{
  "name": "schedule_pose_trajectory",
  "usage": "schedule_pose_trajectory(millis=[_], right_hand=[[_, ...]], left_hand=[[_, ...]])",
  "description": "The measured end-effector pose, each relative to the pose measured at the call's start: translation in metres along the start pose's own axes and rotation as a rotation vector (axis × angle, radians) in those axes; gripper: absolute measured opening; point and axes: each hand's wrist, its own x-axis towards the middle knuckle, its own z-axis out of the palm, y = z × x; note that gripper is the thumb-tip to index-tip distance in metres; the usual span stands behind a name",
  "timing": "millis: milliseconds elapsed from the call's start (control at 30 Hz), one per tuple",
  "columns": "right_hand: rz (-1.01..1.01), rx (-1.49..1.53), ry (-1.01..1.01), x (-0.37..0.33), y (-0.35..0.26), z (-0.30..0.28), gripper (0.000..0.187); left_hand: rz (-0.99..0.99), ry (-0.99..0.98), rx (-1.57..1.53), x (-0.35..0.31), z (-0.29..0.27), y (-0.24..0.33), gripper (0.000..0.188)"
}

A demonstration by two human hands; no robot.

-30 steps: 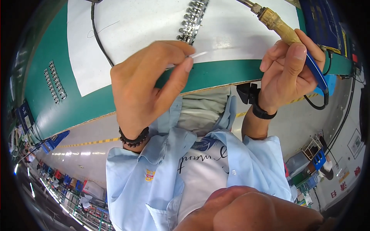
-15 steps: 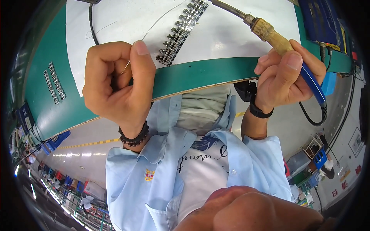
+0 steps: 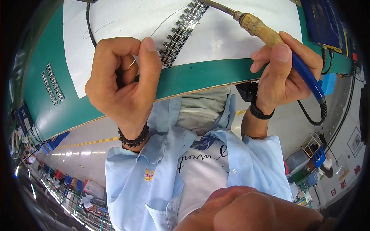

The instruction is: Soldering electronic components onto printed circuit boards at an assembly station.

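My left hand [image 3: 123, 82] pinches a thin silvery solder wire [image 3: 165, 20] between thumb and forefinger. The wire arcs up toward the far end of a slanting row of small shiny metal parts [image 3: 178, 38], which lies on a white sheet [image 3: 235, 38]. In my right hand [image 3: 283, 73] is a soldering iron [image 3: 266, 34] with a blue and yellowed handle, held like a pen. Its metal shaft points left to the same far end of the row. The picture's upper edge crops that spot, so I cannot tell whether tip and wire touch.
Two short rows of similar metal parts [image 3: 52, 84] lie on the green tabletop [image 3: 42, 111] at the left. A dark blue box [image 3: 322, 25] with cables stands at the right. Behind my left hand a black cable [image 3: 89, 25] crosses the sheet. The table's front edge runs below my hands.
My left hand has shifted slightly right with the solder wire. My right hand has brought the soldering iron a little to the left, its shaft nearer the row's far end.
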Motion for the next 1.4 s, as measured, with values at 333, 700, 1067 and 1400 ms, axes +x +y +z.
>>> schedule_pose_trajectory(millis=[333, 700, 1067, 1400], right_hand=[[0.042, 0.131, 0.058, 0.0004, 0.0003, -0.0032, 0.023], [0.129, 0.014, 0.024, 0.0034, -0.0043, -0.0017, 0.026], [0.157, 0.014, 0.019, 0.0046, -0.0051, 0.0022, 0.024], [0.106, 0.148, 0.074, 0.0002, -0.0009, -0.0034, 0.020]], left_hand=[[-0.033, 0.130, -0.055, -0.0017, 0.0004, 0.0039, 0.018], [-0.006, 0.010, -0.025, -0.0008, -0.0007, 0.0016, 0.017], [-0.033, -0.041, 0.004, 0.0005, -0.0010, -0.0005, 0.017], [-0.024, 0.067, 0.013, -0.0005, 0.0007, 0.0025, 0.016]])
